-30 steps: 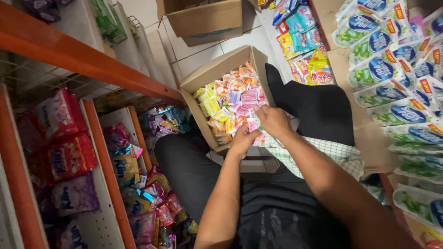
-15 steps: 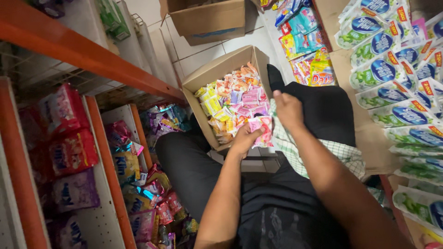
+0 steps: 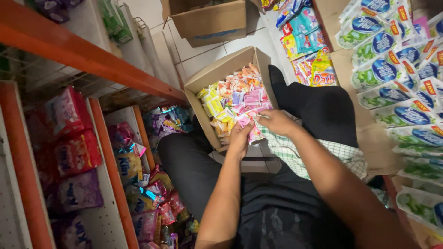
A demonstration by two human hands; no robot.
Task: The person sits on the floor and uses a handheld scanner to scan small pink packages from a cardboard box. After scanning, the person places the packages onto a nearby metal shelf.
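Pink sachet strip (image 3: 251,123) sits at the near edge of the open cardboard box (image 3: 199,83), held over the pile of small sachets (image 3: 233,103) inside: pink, yellow, orange, white, all mixed. Left hand (image 3: 240,138) is closed round the strip's lower end, thumb on top. Right hand (image 3: 275,122) pinches the upper end, fingers curled, touching the strip just beside the left hand. Both hands are meeting over the box's near right corner.

The box rests on the tiled floor (image 3: 203,53) between the person's legs, dark trousers (image 3: 318,108) either side, a green checked cloth (image 3: 300,152) across the right thigh.

A second cardboard box (image 3: 207,20) stands further off on the floor, contents not visible.

Left: orange-framed shelf (image 3: 83,60) with red and purple packs (image 3: 69,133) stacked below, more mixed sachets (image 3: 157,193) in the lower bay.

Right: rows of white-green-blue pouches (image 3: 392,69) lying overlapped, and teal and yellow packets (image 3: 304,41) beyond them.
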